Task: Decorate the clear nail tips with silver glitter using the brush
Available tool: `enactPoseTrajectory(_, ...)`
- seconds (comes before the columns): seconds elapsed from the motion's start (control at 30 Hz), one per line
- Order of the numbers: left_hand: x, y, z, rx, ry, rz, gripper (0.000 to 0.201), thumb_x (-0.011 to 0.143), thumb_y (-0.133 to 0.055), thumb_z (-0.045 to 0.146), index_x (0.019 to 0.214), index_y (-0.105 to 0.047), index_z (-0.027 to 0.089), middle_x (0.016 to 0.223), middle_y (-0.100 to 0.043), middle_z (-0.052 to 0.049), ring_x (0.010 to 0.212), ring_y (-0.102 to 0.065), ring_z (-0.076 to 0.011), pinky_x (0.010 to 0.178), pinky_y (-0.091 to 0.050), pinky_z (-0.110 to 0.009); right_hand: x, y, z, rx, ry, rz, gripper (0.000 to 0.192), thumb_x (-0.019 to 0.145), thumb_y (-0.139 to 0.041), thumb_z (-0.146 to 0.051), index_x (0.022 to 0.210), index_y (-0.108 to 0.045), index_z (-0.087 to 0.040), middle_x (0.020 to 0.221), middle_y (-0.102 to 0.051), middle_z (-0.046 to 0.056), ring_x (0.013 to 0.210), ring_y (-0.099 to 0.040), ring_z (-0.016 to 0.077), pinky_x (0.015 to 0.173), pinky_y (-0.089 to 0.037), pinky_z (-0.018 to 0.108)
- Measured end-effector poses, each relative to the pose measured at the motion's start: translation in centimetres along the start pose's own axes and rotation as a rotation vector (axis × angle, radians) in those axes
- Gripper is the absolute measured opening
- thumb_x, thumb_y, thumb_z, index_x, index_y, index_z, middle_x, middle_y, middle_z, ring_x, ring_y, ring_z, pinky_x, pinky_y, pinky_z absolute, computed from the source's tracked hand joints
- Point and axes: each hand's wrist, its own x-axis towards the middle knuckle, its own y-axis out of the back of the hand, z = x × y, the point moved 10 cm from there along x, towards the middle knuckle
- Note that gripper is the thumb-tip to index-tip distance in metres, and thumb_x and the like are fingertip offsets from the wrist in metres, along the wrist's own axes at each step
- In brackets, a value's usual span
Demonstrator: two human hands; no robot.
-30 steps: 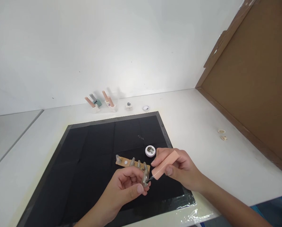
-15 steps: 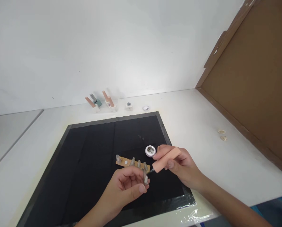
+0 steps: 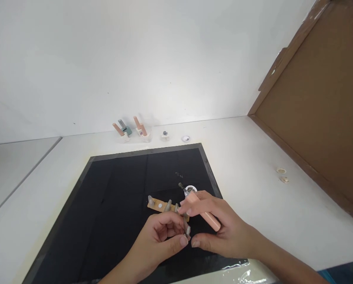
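Between the two hands, low over the near part of the black mat [image 3: 114,205], a small grey nail tip [image 3: 187,230] is pinched at the fingertips of the left hand [image 3: 161,240], which is closed on it. The tip is pale grey, narrow and slightly glossy. The right hand [image 3: 220,230] is clamped around a peach-coloured brush handle [image 3: 200,208], its dark bristle end pointing far and left, right at the small white jar [image 3: 190,190]. Just beyond the left fingers lies a tan strip [image 3: 160,205] with more grey tips standing on it.

Half a second ago the handle pointed the other way, bristles toward the held tip; now it has swung round so the bristles reach the jar, and the right hand has dropped nearer, its thumb almost meeting the left thumb.

Much of the mat's left and far area lies open. Its right edge runs close to the right hand, with white table [image 3: 247,157] beyond it. Along the far wall stand small bottles [image 3: 130,129]; a brown board [image 3: 318,102] leans at the right.
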Motion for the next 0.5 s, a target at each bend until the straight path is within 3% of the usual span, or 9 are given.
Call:
enactPoseTrajectory(0.23,0.12,-0.14,0.23,0.033,-0.016,0.005,0.021,0.069,-0.076,0.034,0.066,-0.065,0.016,0.064,-0.057,0.001,0.061,-0.049,-0.0115,0.059,-0.040,-0.022,0.08,-0.19,0.80,-0.068,-0.094,-0.008,0.027,0.079,-0.069,-0.027,0.104,-0.057,-0.026,0.098,-0.064,0.005,0.089,-0.058,0.0202,0.080,-0.045,0.037)
enactPoseTrajectory(0.5,0.30,0.01,0.05,0.001,0.016,0.024,0.022,0.067,-0.078,0.032,0.065,-0.065,0.015,0.060,-0.056,0.003,0.057,-0.046,-0.0092,0.056,-0.039,-0.020,0.37,-0.24,0.25,-0.152,-0.055,-0.003,0.019,0.080,-0.067,-0.022,0.096,-0.058,-0.023,0.080,-0.058,0.001,0.074,-0.052,0.0158,0.069,-0.041,0.030)
